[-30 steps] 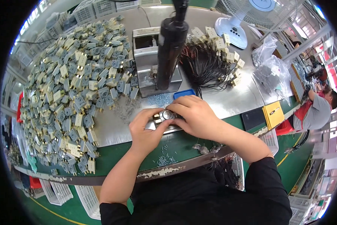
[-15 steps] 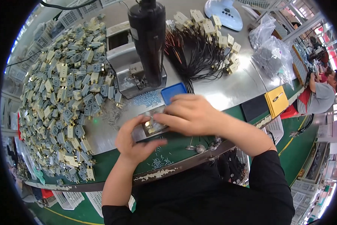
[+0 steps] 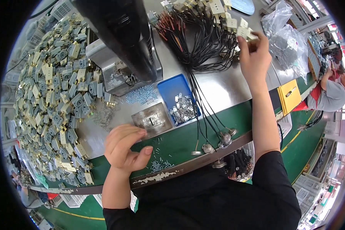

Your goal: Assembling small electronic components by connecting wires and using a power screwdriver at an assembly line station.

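My left hand (image 3: 127,150) hangs open over the near edge of the bench, thumb apart from the fingers and nothing in it. Just beyond its fingertips lies a flat metal fixture block (image 3: 142,117) with a small slot in its raised centre. Out to the far right, my right hand (image 3: 255,57) has its thumb and fingers closed around a cream plastic connector housing (image 3: 243,31) at the edge of the wired bundle. Black cables (image 3: 203,51) fan out from such housings. Some run toward me and end in round metal discs (image 3: 225,138) at the bench edge.
A large heap of grey and cream plastic parts (image 3: 61,92) covers the left. A dark cylindrical machine (image 3: 122,42) stands mid-bench, blue screws (image 3: 141,94) at its base. A blue tray (image 3: 168,87) holds metal tabs. Plastic bags (image 3: 289,50) and a yellow notebook (image 3: 288,97) lie right.
Both hands have come off the metal block, and the brass-glinting part on it is gone. My right hand has moved far right to the connectors; my left has drawn back. The view has shifted.
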A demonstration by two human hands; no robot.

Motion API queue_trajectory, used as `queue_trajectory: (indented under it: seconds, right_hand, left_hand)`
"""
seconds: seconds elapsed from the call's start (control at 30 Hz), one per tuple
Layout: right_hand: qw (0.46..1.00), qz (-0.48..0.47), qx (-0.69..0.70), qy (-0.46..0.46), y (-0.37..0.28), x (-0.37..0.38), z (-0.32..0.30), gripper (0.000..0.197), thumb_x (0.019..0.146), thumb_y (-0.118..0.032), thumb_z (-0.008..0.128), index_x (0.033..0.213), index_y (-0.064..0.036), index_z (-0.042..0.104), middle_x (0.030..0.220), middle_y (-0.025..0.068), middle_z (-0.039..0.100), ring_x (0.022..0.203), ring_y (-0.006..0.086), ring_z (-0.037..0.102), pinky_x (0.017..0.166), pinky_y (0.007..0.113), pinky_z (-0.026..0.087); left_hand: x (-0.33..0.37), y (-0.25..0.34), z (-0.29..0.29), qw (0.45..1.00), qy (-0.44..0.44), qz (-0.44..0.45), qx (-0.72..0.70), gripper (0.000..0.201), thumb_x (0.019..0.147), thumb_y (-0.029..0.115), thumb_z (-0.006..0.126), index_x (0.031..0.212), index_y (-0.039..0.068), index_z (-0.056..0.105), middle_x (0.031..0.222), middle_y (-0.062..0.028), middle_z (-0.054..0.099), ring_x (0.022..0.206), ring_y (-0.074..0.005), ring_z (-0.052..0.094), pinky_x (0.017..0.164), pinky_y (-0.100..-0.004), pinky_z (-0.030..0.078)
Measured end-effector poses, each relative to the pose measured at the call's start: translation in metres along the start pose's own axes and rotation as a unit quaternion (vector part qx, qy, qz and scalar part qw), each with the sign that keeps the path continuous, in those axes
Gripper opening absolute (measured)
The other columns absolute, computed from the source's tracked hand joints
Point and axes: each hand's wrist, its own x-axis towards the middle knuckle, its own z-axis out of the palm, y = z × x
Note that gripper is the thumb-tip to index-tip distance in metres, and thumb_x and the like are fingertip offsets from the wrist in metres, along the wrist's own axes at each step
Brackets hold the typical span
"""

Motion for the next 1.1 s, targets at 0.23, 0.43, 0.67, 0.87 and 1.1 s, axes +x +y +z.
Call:
queue_trajectory:
  seconds: [0.23, 0.43, 0.67, 0.87, 1.1]
  right_hand:
    - [0.795, 0.06, 0.235, -0.556, -0.056, -0.055, -0.05, 0.023, 0.095, -0.007, 0.073, 0.101, -0.0021, 0.051, 0.073, 0.0034, 0.06, 0.069, 0.0096, 0.06, 0.061, 0.028, 0.045]
    - [0.634, 0.317, 0.477, -0.52, -0.038, -0.04, -0.05, 0.02, 0.092, -0.001, 0.062, 0.112, -0.0006, 0.057, 0.075, 0.0055, 0.062, 0.056, 0.0118, 0.054, 0.05, 0.024, 0.041]
    - [0.698, 0.151, 0.534, -0.453, -0.097, -0.022, -0.038, 0.046, 0.107, -0.026, 0.054, 0.137, 0.0093, 0.061, 0.118, 0.0258, 0.073, 0.096, 0.0311, 0.076, 0.081, 0.037, 0.059]
    - [0.842, -0.256, 0.205, -0.429, -0.153, -0.055, -0.008, 0.016, 0.09, -0.019, 0.077, 0.088, -0.0039, 0.071, 0.083, 0.0114, 0.068, 0.073, 0.0324, 0.069, 0.067, 0.043, 0.055]
    - [0.815, -0.283, 0.316, -0.394, -0.154, -0.069, 0.012, 0.016, 0.086, -0.015, 0.079, 0.093, -0.0044, 0.071, 0.085, 0.0093, 0.069, 0.079, 0.0343, 0.067, 0.072, 0.042, 0.053]
  left_hand:
    - [0.003, 0.005, 0.004, 1.0, -0.012, 0.016, -0.021, 0.025, 0.084, 0.02, 0.084, 0.093, 0.0, 0.071, 0.083, -0.0117, 0.074, 0.071, -0.0274, 0.073, 0.067, -0.037, 0.059]
    - [0.007, 0.01, 0.003, 0.999, -0.028, 0.021, -0.034, 0.022, 0.089, 0.017, 0.077, 0.097, -0.003, 0.07, 0.081, -0.0131, 0.073, 0.071, -0.0286, 0.072, 0.068, -0.0381, 0.058]
    - [-0.002, 0.014, 0.001, 0.995, -0.016, -0.073, -0.059, 0.029, 0.089, 0.014, 0.08, 0.109, -0.004, 0.069, 0.091, -0.0144, 0.074, 0.08, -0.0243, 0.073, 0.072, -0.0362, 0.058]
    - [0.006, 0.026, 0.007, 0.892, 0.069, -0.267, -0.359, 0.046, 0.093, 0.015, 0.081, 0.129, -0.003, 0.059, 0.1, -0.0113, 0.068, 0.079, -0.0177, 0.069, 0.071, -0.0306, 0.057]
    - [0.019, 0.028, -0.014, 0.853, -0.031, -0.412, -0.318, 0.021, 0.094, -0.005, 0.07, 0.113, -0.003, 0.061, 0.092, -0.0097, 0.067, 0.071, -0.0123, 0.066, 0.062, -0.0241, 0.053]
